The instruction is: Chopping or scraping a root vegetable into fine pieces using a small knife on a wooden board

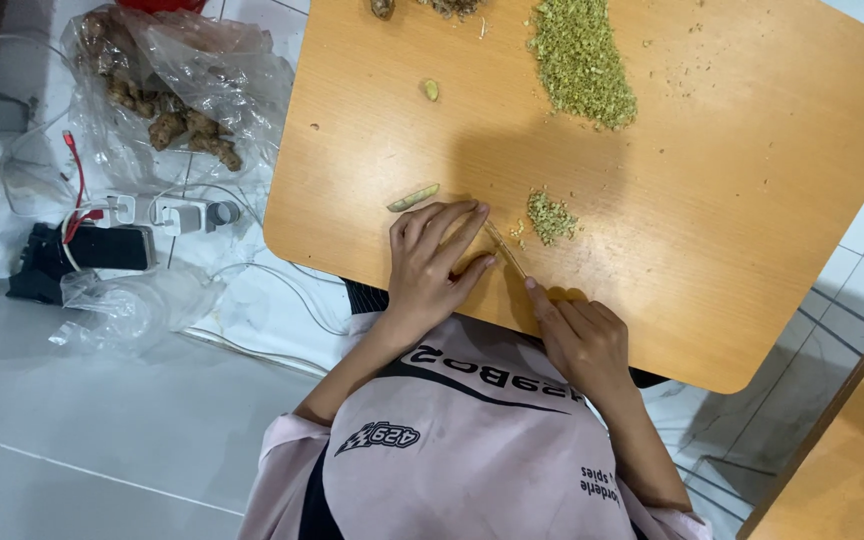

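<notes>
My left hand (432,262) lies on the wooden table (712,230), fingers pressed down near the front edge on something thin that they mostly hide. My right hand (582,338) grips a slim knife (507,250) whose blade runs up to my left fingertips. Just right of the blade is a small heap of chopped green bits (550,215). A short pale green stalk piece (413,197) rests beside my left hand. A long, larger pile of chopped greens (582,60) lies at the far side.
A small pale piece (431,89) sits alone on the table. On the floor to the left are a plastic bag of knobbly brown roots (167,110), a white power strip (167,212) with cables and a black device (82,255). Another wooden table's corner (842,460) shows at the lower right.
</notes>
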